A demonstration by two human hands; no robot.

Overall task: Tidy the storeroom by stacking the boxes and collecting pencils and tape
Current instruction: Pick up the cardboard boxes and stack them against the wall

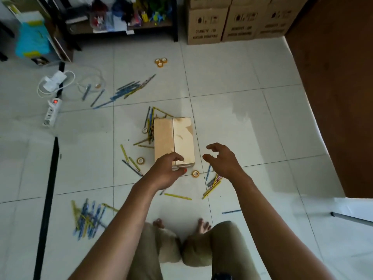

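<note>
The small cardboard box (174, 141) lies on the tiled floor (232, 122) in the middle of the frame, long side running away from you, with a seam down its top where two flaps or two halves meet. It looks like thin, light card: stiff along the edges, likely to dent if you squeeze the broad faces. Take it at the near end with a palm on each long side, low down, so the flaps stay shut as you lift.

Your left hand (167, 171) is at the near left corner, fingers curled over the top edge and thumb below; it seems to touch the card, though whether the grip has truly closed on it you cannot tell from here. Your right hand (221, 159) hovers just right of the box, apart from it, fingers spread and half bent, holding nothing.

Pencils (150, 126) lie loose against the box's left side and far corner, with more in a heap at lower left (88, 218), a bundle right of centre (213, 183) and a spread toward upper left (131, 88). They are thin and will roll; rake them into a bunch before gripping.

Tape rolls sit close by: one left of the box (140, 160), one at its near right corner (195, 173), three together at upper centre (161, 62). They are light and rigid; hook a finger through the core.

Larger cartons (207, 25) stand stacked at the top right.
</note>
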